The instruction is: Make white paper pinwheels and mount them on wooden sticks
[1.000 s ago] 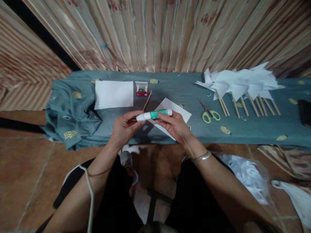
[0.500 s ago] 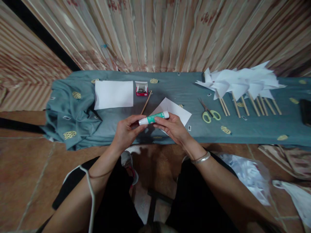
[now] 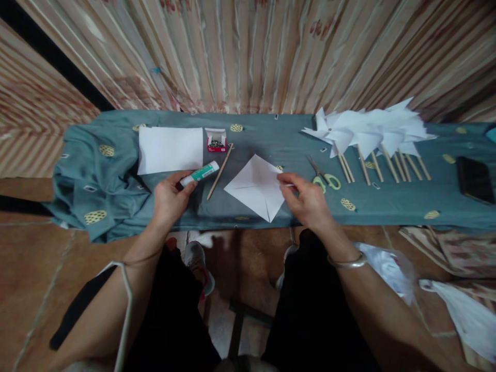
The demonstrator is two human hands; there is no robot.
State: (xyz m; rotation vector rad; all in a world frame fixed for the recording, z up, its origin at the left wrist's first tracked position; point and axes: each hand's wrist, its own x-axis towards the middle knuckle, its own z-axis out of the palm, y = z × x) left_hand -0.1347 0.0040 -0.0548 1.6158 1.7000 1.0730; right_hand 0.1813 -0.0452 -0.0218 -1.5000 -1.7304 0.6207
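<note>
In my left hand (image 3: 169, 200) is a white and green glue stick (image 3: 200, 174), tilted up to the right above the cloth, my thumb and fingers closed round its lower end. A white paper square (image 3: 253, 181), turned like a diamond, lies before me with slits running in from its corners. The thumb and fingers of my right hand (image 3: 308, 202) pinch its right-hand corner, and they cover that corner. Between the glue stick and the paper rests a thin wooden stick (image 3: 220, 171), slanting on the cloth.
A white paper stack (image 3: 170, 150) and a small red box (image 3: 216, 140) of metal pins lie at the back left. To the right are green-handled scissors (image 3: 325, 178), several paper pinwheels (image 3: 368, 129) on sticks and a black phone (image 3: 476, 180). A grey-green cloth (image 3: 256, 129) covers the narrow table.
My hands have parted. The glue stick has gone left with my left hand, while my right hand has let go of it and taken the paper's right corner. The view has shifted slightly.
</note>
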